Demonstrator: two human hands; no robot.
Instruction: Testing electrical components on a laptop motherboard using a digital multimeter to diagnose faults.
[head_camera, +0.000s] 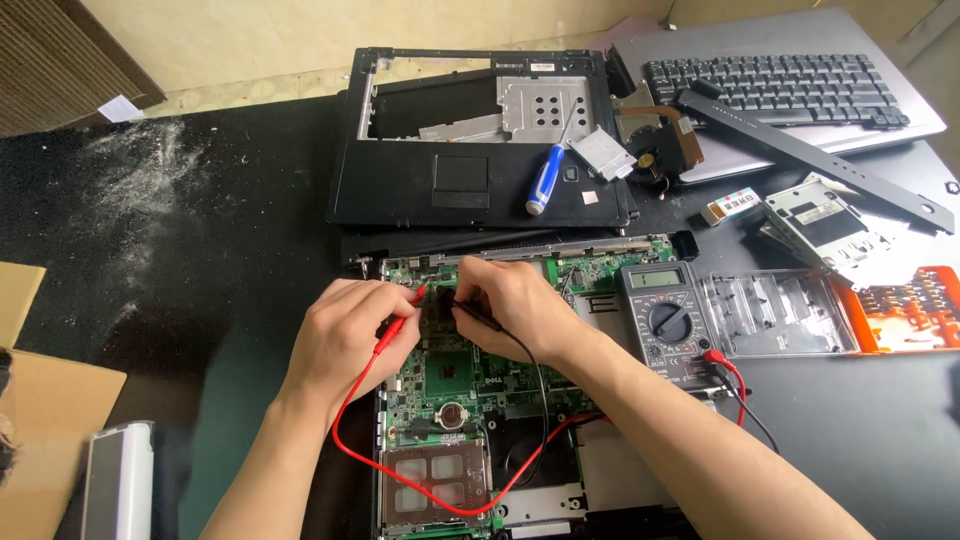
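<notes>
Pinching a red probe (400, 325), the left hand (345, 335) has its fingers clamped on it at frame centre, tip on the green motherboard (450, 375). Beside it, the right hand (515, 305) grips a black probe (478, 316) likewise. Right of them, a grey multimeter (665, 320) lies on the black bench (200, 250).
</notes>
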